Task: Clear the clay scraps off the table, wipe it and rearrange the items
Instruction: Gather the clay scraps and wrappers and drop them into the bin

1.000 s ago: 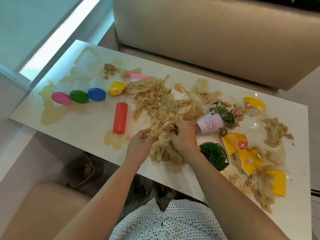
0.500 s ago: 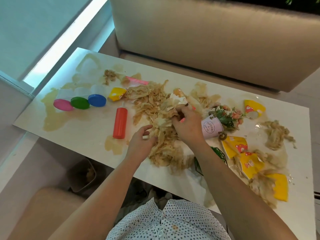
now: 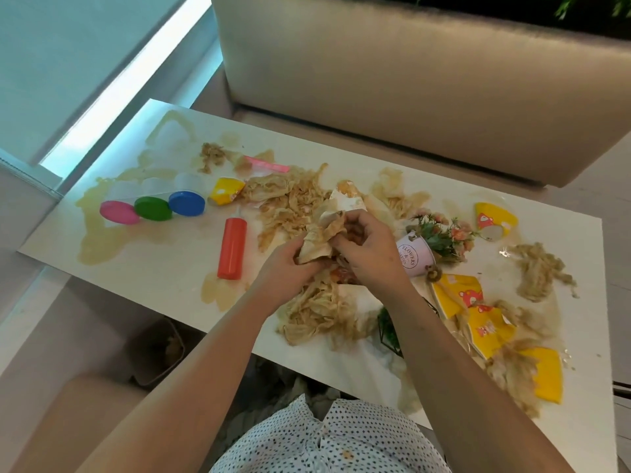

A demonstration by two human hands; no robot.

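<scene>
1. The clay scraps in hand were a wad of pale, torn sheets. The wad was held between both hands, a little above the middle of the tabletop.
2. The left hand gripped the wad from below and the right hand curled over it from the other side, so the two hands were close together and clamped on the same wad.
3. One second earlier the hands lay lower on the pile, pulling scraps together. Now one bundle was raised off it, so I judge that one handful was collected and ready to be carried away.
4. Much remained: a loose heap under the wrists, more scraps near the yellow paper cups, and brown wet stains around the coloured lids.
5. A red bottle lay just left of the hands, and a tipped pink bucket with flowers lay just right of them.
6. A bin stood on the floor under the front edge — probably the place for the wad. Wiping and rearranging were not yet begun.
</scene>
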